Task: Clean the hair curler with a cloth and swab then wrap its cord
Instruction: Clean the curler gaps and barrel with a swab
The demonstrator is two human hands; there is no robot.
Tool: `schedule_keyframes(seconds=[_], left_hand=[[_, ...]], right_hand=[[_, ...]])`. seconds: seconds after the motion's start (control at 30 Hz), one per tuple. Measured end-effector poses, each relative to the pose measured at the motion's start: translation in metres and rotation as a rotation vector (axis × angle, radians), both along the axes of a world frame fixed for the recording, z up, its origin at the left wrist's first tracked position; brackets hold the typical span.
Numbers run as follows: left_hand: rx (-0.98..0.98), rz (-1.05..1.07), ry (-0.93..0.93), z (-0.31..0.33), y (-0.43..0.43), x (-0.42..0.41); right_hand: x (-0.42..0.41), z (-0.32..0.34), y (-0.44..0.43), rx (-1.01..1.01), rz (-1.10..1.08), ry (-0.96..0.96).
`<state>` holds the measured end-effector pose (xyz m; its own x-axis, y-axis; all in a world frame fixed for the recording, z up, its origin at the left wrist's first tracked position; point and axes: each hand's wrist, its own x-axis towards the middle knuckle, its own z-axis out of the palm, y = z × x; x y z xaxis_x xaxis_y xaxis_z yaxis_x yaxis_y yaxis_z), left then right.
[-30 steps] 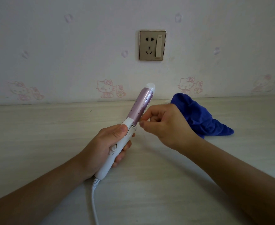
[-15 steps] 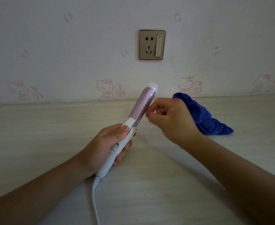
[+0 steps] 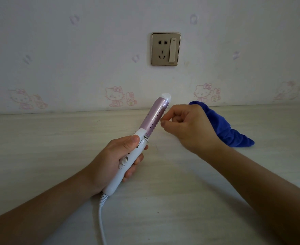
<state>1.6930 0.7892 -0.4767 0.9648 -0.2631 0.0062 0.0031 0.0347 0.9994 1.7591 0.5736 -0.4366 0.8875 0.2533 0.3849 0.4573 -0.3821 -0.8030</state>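
My left hand [image 3: 110, 161] grips the white handle of the hair curler [image 3: 154, 115], thumb near the collar, and holds it tilted up and to the right. Its pink perforated barrel ends in a white tip. My right hand [image 3: 189, 128] is pinched shut beside the barrel's right edge, about halfway up. A thin pale swab [image 3: 160, 119] barely shows between thumb and forefinger. The white cord [image 3: 101, 218] hangs from the handle's end and runs down out of view. A crumpled blue cloth [image 3: 230, 131] lies on the table behind my right hand.
The pale wood-grain table [image 3: 39, 147] runs back to a wall with cartoon-cat wallpaper. A brass-coloured wall socket with a switch [image 3: 166, 49] sits above the curler's tip.
My right hand has slid up along the barrel's right side, from near the collar to about the middle. The left hand and curler have barely moved.
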Motion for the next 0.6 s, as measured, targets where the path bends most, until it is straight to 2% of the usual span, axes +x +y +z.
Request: schedule_keyframes(seconds=[0.33,0.6], left_hand=[[-0.021,-0.015,-0.028,-0.002,-0.002,0.001],[0.058,-0.007,-0.027,0.003,-0.002,0.002]], right_hand=[[-0.014,-0.002,0.005,-0.081,0.174,0.004],[-0.011,0.003,0.002,-0.113,0.14,-0.002]])
